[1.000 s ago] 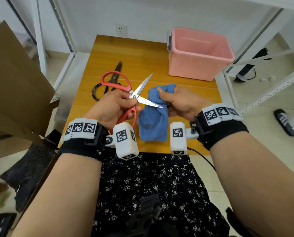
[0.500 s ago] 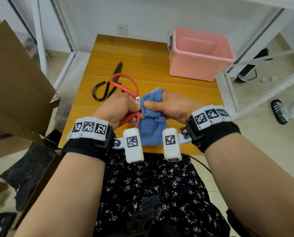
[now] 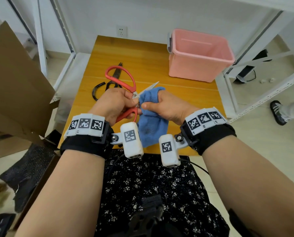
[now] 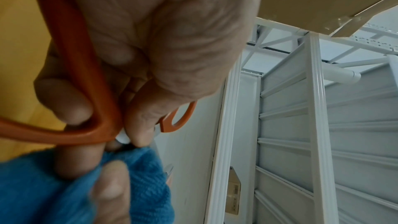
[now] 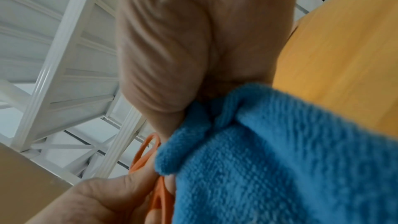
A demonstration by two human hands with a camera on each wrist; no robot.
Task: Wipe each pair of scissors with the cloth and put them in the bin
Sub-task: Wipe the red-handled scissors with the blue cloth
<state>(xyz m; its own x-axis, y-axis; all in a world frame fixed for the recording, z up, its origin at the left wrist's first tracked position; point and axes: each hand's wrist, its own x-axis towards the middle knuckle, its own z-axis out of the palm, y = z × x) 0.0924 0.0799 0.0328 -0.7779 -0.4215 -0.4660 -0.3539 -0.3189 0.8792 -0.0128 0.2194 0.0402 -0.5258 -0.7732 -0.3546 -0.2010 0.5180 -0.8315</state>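
Observation:
My left hand grips the red-handled scissors near the pivot, above the near part of the wooden table. One blade tip sticks out past the blue cloth. My right hand holds the cloth bunched around the other blade, which is hidden inside it. The left wrist view shows my fingers curled over the red handle with the cloth just below. In the right wrist view the cloth fills the lower right. A black pair of scissors lies on the table behind my left hand. The pink bin stands at the far right.
A cardboard sheet leans at the left of the table. White metal shelving stands to the right and behind. Another person's shoe is on the floor at the right. My lap is at the table's near edge.
My two hands came together and lifted slightly. The cloth now wraps one blade close to the pivot; a second ago both blades were bare and spread apart.

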